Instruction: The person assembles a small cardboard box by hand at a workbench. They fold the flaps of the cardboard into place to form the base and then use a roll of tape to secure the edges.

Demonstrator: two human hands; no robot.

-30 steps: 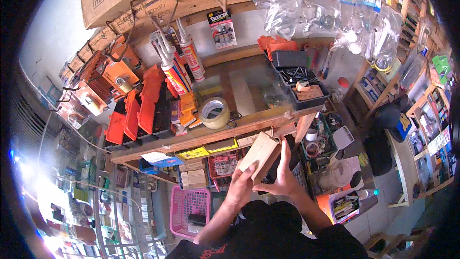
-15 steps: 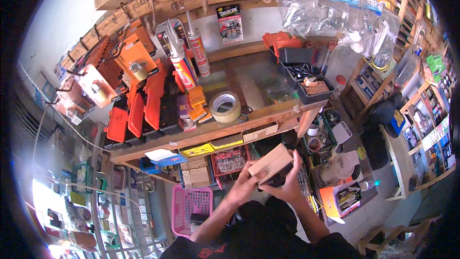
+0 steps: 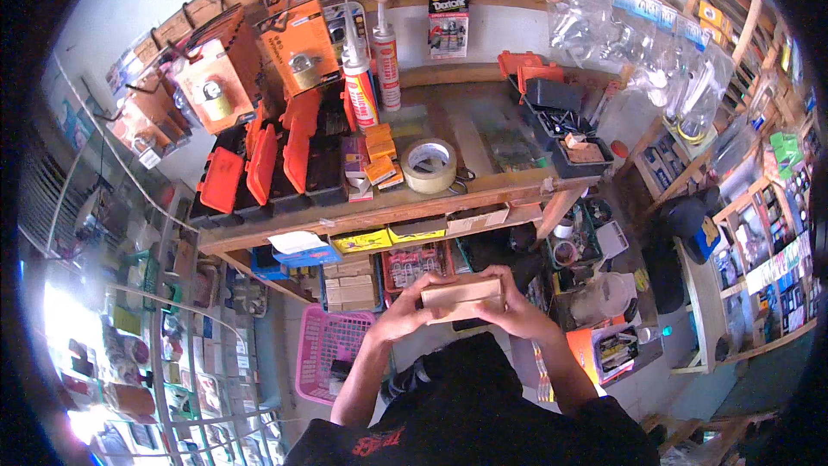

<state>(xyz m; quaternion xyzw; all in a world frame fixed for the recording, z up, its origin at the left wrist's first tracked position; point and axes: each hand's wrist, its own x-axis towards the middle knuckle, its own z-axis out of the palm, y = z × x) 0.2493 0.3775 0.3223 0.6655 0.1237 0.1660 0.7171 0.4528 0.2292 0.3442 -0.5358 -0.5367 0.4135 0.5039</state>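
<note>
Brown box [image 3: 461,295]: held right in front of the bench [image 3: 509,190]
Hands: left hand [image 3: 405,315] and right hand [image 3: 522,317] both clamped on it, one each end
Tape roll [image 3: 424,180]: just chilling on the bench

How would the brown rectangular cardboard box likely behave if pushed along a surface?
The brown rectangular cardboard box would probably slide rather than roll, given its flat sides. It seems fairly stiff, showing no obvious buckling between the left hand and right hand. Its weight is unclear.

One held cardboard box [image 3: 463,295], one tape roll [image 3: 429,179], one pink basket [image 3: 311,349]
</note>
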